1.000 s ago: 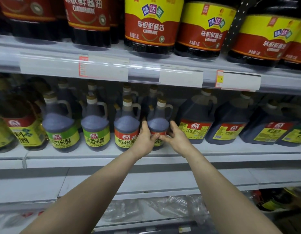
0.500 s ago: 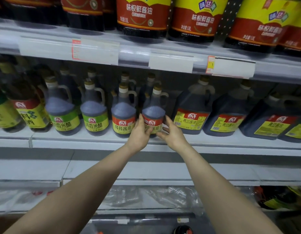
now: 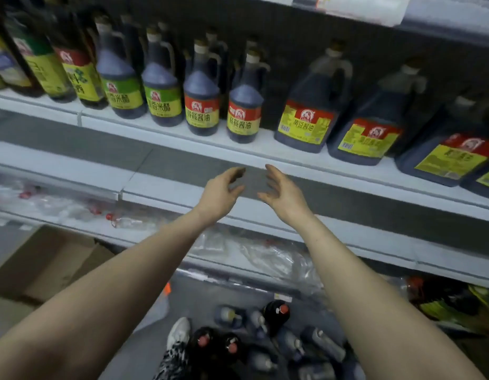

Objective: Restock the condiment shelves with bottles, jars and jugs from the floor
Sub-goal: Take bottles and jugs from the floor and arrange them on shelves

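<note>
A dark soy sauce bottle with a red and yellow label (image 3: 244,105) stands upright on the white shelf (image 3: 166,130), at the right end of a row of similar handled bottles (image 3: 201,94). My left hand (image 3: 223,189) and my right hand (image 3: 282,190) hover below it, in front of the shelf edge, palms facing each other. Both hold nothing and their fingers are relaxed. On the floor below lie several dark bottles (image 3: 276,314), some with red caps, some on their sides.
Large dark jugs with yellow labels (image 3: 309,111) fill the shelf to the right. Green-labelled vinegar bottles (image 3: 120,86) stand to the left. A lower shelf holds crumpled clear plastic (image 3: 254,253). A cardboard box (image 3: 48,261) sits at the lower left. A white shoe (image 3: 178,331) is on the floor.
Both hands have let go of the red-labelled bottle and dropped away from the shelf. The view has tilted down, bringing the floor bottles into sight.
</note>
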